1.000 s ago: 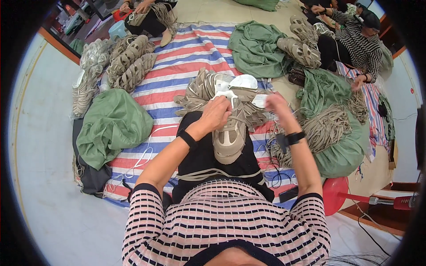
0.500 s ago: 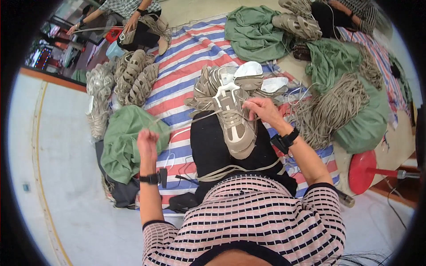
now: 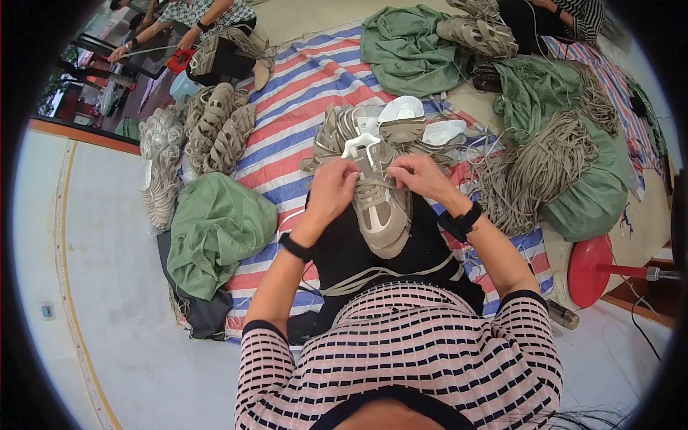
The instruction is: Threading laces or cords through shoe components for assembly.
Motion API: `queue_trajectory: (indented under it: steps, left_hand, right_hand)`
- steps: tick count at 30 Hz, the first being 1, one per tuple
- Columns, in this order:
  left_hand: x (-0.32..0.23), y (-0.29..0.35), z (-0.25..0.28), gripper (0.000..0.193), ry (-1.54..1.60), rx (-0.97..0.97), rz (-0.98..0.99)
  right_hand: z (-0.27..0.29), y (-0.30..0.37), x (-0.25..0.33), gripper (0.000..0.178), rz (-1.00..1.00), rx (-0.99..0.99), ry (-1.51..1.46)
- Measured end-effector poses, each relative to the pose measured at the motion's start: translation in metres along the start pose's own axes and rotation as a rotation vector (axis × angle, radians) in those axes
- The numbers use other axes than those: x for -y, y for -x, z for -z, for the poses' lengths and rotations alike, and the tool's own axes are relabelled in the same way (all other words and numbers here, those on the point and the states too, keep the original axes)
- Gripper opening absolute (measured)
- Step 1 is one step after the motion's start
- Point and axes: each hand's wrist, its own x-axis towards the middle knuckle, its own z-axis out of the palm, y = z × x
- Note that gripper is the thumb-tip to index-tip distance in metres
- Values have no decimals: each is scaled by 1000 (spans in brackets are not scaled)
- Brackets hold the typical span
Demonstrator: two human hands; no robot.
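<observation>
A beige and brown sneaker (image 3: 385, 228) with a white lining lies on my black-clad lap, its toe toward me. Beige shoelace (image 3: 371, 190) crosses its upper in several rows. At the left edge of the sneaker's opening, my left hand (image 3: 332, 190) is closed in a pinch on the shoelace, though its fingertips partly hide it. My right hand (image 3: 421, 176) pinches the lace on the other side, beside the upper eyelets. Just beyond the sneaker lies a pile of similar shoes (image 3: 401, 129), some with white insoles or linings showing.
A striped sheet (image 3: 287, 107) covers the floor. Green cloth sacks (image 3: 218, 233) lie left, and others lie right. Bundled beige laces (image 3: 548, 168) heap at right, near a red round base (image 3: 590, 271). Wrapped shoes (image 3: 218, 129) stand at left. Two people (image 3: 208, 21) work at the far side.
My left hand has come in from the far left, where a lace stretched out from the sneaker, to the sneaker's opening. My right hand stays near the eyelets.
</observation>
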Motion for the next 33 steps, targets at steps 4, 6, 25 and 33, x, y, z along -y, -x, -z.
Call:
queue_trajectory:
  steps: [4, 6, 25, 33]
  left_hand:
    - [-15, -21, -16, 9, -245, 124, -51]
    - [-17, -23, -18, 9, -292, 176, -50]
    - [-13, -14, -19, 20, -68, 281, -293]
    - [-6, -20, -13, 15, -161, 224, -487]
  right_hand:
    - [-3, 3, -5, 21, 99, -83, 286]
    - [-2, 2, -9, 20, 106, -77, 245]
    - [24, -18, 11, 49, 155, -1, 446]
    - [12, -35, 5, 45, 440, 162, 285]
